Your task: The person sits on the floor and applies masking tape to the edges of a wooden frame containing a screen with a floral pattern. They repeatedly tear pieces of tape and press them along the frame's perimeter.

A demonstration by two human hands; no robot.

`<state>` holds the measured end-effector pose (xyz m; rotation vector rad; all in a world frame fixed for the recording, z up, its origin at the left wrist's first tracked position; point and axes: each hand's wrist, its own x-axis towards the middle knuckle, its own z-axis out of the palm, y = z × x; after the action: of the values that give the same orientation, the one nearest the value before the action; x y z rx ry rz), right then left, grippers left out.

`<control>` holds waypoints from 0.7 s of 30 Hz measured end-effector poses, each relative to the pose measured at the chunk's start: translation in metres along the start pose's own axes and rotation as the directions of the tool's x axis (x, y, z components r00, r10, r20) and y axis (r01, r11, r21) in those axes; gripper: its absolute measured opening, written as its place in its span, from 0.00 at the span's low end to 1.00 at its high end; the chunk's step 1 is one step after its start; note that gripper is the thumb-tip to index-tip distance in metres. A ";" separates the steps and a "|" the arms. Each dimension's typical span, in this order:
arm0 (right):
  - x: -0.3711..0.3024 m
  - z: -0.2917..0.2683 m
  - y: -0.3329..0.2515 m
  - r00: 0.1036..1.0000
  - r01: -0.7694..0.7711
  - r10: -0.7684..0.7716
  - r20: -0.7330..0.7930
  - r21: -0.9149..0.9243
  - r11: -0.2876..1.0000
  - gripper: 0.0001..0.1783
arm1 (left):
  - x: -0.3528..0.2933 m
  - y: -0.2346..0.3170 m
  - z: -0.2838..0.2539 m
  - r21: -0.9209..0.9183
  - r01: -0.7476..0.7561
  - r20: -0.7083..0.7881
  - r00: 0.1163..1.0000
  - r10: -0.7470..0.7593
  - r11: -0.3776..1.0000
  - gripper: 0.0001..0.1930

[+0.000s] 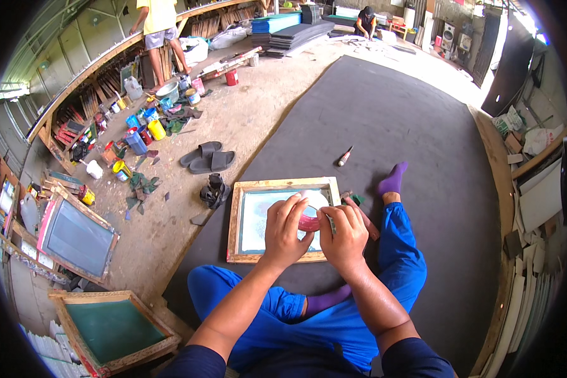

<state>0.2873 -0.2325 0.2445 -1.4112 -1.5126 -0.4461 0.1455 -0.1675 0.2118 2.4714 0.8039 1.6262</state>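
Note:
Above a wood-framed printing screen (pixel 234 223), I hold what looks like a roll of tape (pixel 309 223), pale on top with a reddish inner side. My left hand (pixel 283 234) grips its left side, thumb underneath and fingers over the top. My right hand (pixel 344 236) is closed at its right edge, fingertips pinched together; the exact pinch is hidden. Beneath my hands, the screen lies flat on the dark mat, its mesh pale blue and white. Close to its right side lies a reddish wooden bar (pixel 370 228), partly covered by my right hand.
A small pointed tool (pixel 345 156) lies on the black mat (pixel 422 138) beyond the screen. Black sandals (pixel 209 157) and a black bag (pixel 215 191) sit left of it. More screens (pixel 79 234) stand left, with paint cans (pixel 156 130) farther off. Another person (pixel 160 31) stands far left.

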 end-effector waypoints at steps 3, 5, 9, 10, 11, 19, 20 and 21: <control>-0.002 0.002 -0.002 1.000 -0.031 0.031 0.006 0.011 0.999 0.04 | -0.003 -0.002 0.001 0.031 -0.023 -0.006 1.000 0.024 0.999 0.41; -0.003 0.004 -0.001 0.998 -0.055 0.055 0.010 0.035 0.998 0.04 | -0.002 -0.003 0.001 0.051 -0.045 -0.009 0.999 0.046 0.998 0.41; -0.007 0.007 0.002 0.991 -0.127 0.125 0.037 0.080 0.989 0.04 | -0.005 -0.006 0.004 0.078 -0.068 0.003 0.998 0.068 0.995 0.42; -0.009 0.007 0.002 0.986 -0.161 0.157 0.053 0.098 0.982 0.05 | -0.006 -0.007 0.005 0.081 -0.069 0.001 0.998 0.069 0.994 0.42; -0.010 0.008 0.002 0.979 -0.197 0.190 0.071 0.115 0.974 0.05 | -0.008 -0.008 0.007 0.085 -0.069 0.002 0.998 0.069 0.994 0.42; -0.016 0.017 0.005 0.934 -0.356 0.342 0.104 0.212 0.910 0.04 | -0.014 -0.010 0.011 0.105 -0.052 0.010 0.999 0.051 0.993 0.40; -0.017 0.018 0.006 0.931 -0.365 0.351 0.101 0.202 0.909 0.05 | -0.015 -0.009 0.012 0.102 -0.050 0.003 0.999 0.050 0.994 0.40; -0.020 0.020 0.008 0.912 -0.411 0.397 0.106 0.233 0.881 0.05 | -0.015 -0.009 0.013 0.099 -0.049 -0.003 0.999 0.049 0.994 0.40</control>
<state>0.2835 -0.2253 0.2166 -1.4933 -1.2189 0.0436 0.1490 -0.1640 0.1905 2.5744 0.8513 1.6480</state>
